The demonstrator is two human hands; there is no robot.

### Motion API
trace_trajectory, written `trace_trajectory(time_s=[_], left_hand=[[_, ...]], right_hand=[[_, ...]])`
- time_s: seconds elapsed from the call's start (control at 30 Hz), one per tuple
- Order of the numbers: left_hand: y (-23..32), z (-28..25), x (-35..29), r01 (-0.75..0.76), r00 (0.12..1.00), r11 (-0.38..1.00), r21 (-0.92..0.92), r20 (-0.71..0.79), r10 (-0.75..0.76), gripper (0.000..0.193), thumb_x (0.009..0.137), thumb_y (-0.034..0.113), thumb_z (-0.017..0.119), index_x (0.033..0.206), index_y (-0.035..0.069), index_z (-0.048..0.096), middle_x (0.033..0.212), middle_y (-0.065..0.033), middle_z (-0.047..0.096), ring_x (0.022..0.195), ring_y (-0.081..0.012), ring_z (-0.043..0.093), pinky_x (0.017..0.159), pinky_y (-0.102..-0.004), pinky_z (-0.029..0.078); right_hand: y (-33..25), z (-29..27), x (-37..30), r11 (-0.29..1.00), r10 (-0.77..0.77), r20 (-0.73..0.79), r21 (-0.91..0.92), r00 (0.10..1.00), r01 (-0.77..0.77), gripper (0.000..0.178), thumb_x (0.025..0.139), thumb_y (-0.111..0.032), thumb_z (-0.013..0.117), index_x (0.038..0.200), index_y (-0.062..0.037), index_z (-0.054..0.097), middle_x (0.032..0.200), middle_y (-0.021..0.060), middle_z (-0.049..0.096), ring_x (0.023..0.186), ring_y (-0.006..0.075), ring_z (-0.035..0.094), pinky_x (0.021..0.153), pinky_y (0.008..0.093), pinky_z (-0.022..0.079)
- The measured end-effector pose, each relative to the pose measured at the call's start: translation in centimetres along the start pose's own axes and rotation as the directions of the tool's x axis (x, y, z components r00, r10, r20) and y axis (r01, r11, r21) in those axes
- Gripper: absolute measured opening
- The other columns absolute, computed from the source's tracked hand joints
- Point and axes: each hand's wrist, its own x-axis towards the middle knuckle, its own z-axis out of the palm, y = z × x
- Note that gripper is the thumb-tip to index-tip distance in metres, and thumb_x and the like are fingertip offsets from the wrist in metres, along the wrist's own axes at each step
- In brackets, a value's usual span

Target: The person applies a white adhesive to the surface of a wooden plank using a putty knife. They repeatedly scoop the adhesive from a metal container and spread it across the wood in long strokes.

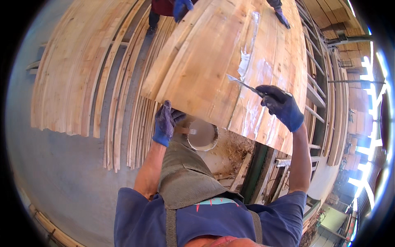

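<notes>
A wide panel of joined wooden boards [197, 78] is tilted in front of me, with white, wet-looking smears [245, 64] along its right half. My left hand [165, 121], in a dark blue glove, is closed on the panel's near edge by its left corner. In my right hand [282, 106], also gloved, is a slim scraper [249, 86] with a thin shaft and a pale, smeared tip. Its tip points left over the panel, beside the white streak. Whether the tip touches the wood I cannot tell.
A round bucket [202, 136] stands below the panel's near edge. Another person's gloved hands [181, 9] are at the far end. Stacked boards [78, 70] and long strips [119, 103] lie to the left. A metal rack [316, 92] runs along the right.
</notes>
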Motion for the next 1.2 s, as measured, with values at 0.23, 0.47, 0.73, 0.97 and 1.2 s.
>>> trace_trajectory(time_s=[0.23, 0.47, 0.73, 0.97, 1.2], left_hand=[[3.7, -0.2, 0.3, -0.08, 0.99, 0.99, -0.115, -0.128, 0.065, 0.058, 0.097, 0.045, 0.055, 0.132, 0.0, 0.05, 0.115, -0.0176, 0.065, 0.101, -0.03, 0.067, 0.082, -0.0428, 0.057], [4.8, -0.7, 0.9, -0.026, 0.998, 0.997, -0.077, -0.061, 0.022, 0.057, 0.095, 0.042, 0.057, 0.134, 0.001, 0.047, 0.12, -0.0181, 0.062, 0.105, -0.0308, 0.066, 0.084, -0.0462, 0.058], [4.4, -0.9, 2.1, -0.037, 0.997, 0.999, -0.029, -0.067, 0.035, 0.039, 0.09, 0.016, 0.068, 0.124, 0.003, 0.055, 0.109, -0.0136, 0.067, 0.091, -0.0262, 0.07, 0.07, -0.0374, 0.062], [2.8, -2.2, 3.1, 0.166, 0.983, 0.946, -0.278, -0.027, -0.18, 0.037, 0.091, 0.016, 0.067, 0.125, 0.008, 0.055, 0.111, -0.012, 0.066, 0.099, -0.0253, 0.067, 0.076, -0.0394, 0.061], [0.7, -4.4, 5.2, 0.264, 0.961, 0.816, -0.515, 0.073, -0.265, 0.037, 0.092, 0.023, 0.066, 0.125, 0.009, 0.055, 0.114, -0.0115, 0.066, 0.099, -0.0264, 0.067, 0.072, -0.0365, 0.062]], right_hand=[[-3.4, 2.0, 2.8, 0.98, -0.014, 0.05, 0.197, 0.999, 0.004, 0.029, 0.097, -0.013, 0.058, 0.123, -0.0025, 0.063, 0.086, 0.0032, 0.064, 0.073, 0.0079, 0.061, 0.056, 0.0206, 0.049], [-5.5, 3.5, 5.7, 0.97, -0.018, 0.043, 0.245, 0.999, 0.007, 0.028, 0.097, -0.014, 0.058, 0.122, -0.0017, 0.063, 0.091, 0.0032, 0.064, 0.079, 0.0082, 0.061, 0.06, 0.0214, 0.049], [-6.4, 3.0, 10.2, 0.981, 0.018, -0.037, 0.192, 0.999, -0.011, 0.028, 0.096, -0.016, 0.059, 0.12, -0.0029, 0.065, 0.085, 0.0031, 0.065, 0.07, 0.0079, 0.06, 0.054, 0.0216, 0.045], [-4.6, 0.0, 14.4, 0.989, 0.029, -0.144, 0.146, 0.989, -0.008, 0.031, 0.096, -0.022, 0.059, 0.121, -0.0054, 0.065, 0.08, 0.0027, 0.067, 0.06, 0.0061, 0.054, 0.051, 0.0201, 0.039], [-3.9, -3.1, 19.6, 0.982, -0.046, -0.187, 0.171, 0.981, 0.078, 0.029, 0.096, -0.022, 0.058, 0.119, -0.006, 0.066, 0.08, 0.0037, 0.068, 0.056, 0.0063, 0.057, 0.047, 0.0193, 0.039]])
